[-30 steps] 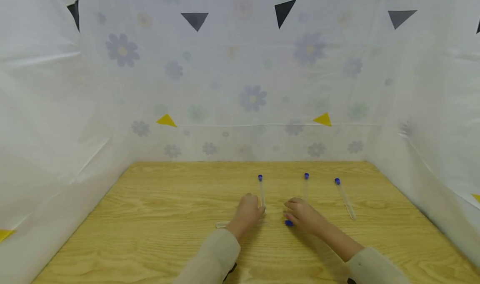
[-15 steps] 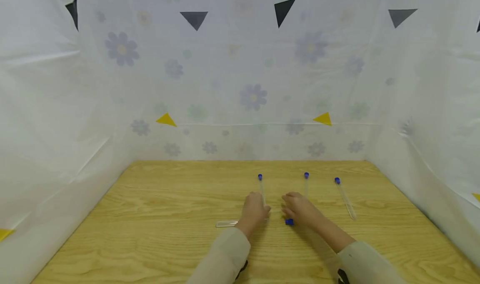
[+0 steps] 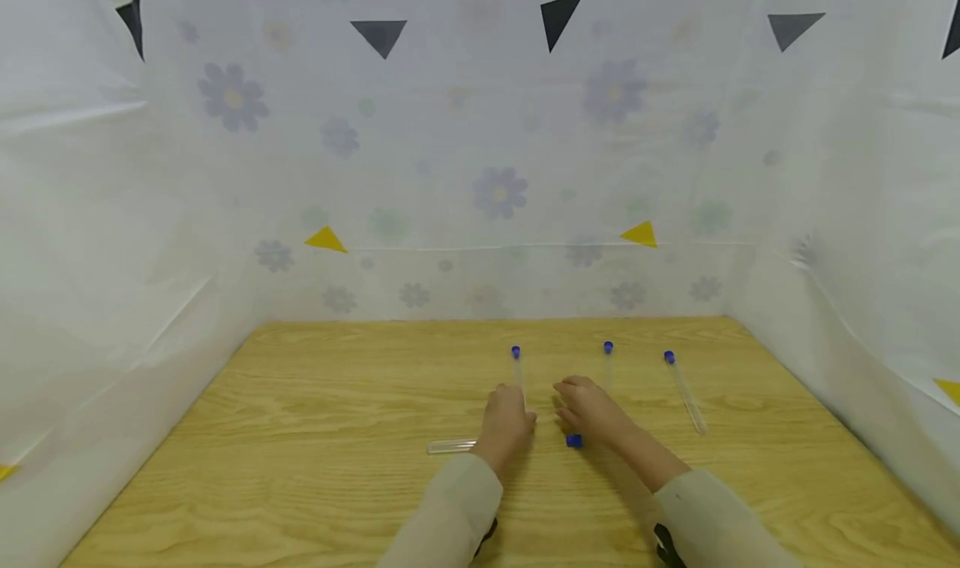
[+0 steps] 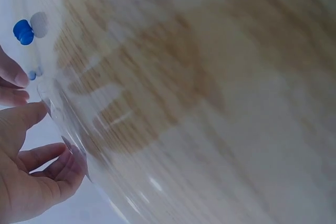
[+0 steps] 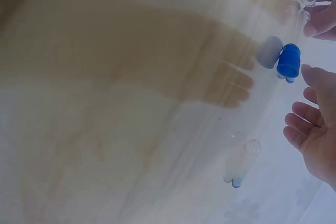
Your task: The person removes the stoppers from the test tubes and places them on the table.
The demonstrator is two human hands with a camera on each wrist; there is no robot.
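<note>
In the head view, a clear test tube [image 3: 450, 446] lies crosswise on the table, its right part hidden under my left hand [image 3: 506, 422]. The left wrist view shows the thumb at the tube's rim and curled fingers along its side, holding it. Just to the right lies a loose blue cap [image 3: 573, 441]. My right hand [image 3: 592, 409] hovers beside that cap, fingers loosely bent and holding nothing. Its thumb tip comes close to the cap [image 5: 289, 61] in the right wrist view.
Beyond the hands lie three blue-capped test tubes: one left [image 3: 518, 369], one partly behind the right hand [image 3: 608, 364], one farther right [image 3: 686, 397]. White flowered sheeting [image 3: 498, 134] walls in the wooden table [image 3: 300, 485] at the back and both sides.
My left hand has moved right along the tube, covering its right end. The right hand has drifted slightly up and left, exposing more of the loose cap. The head view has shifted slightly.
</note>
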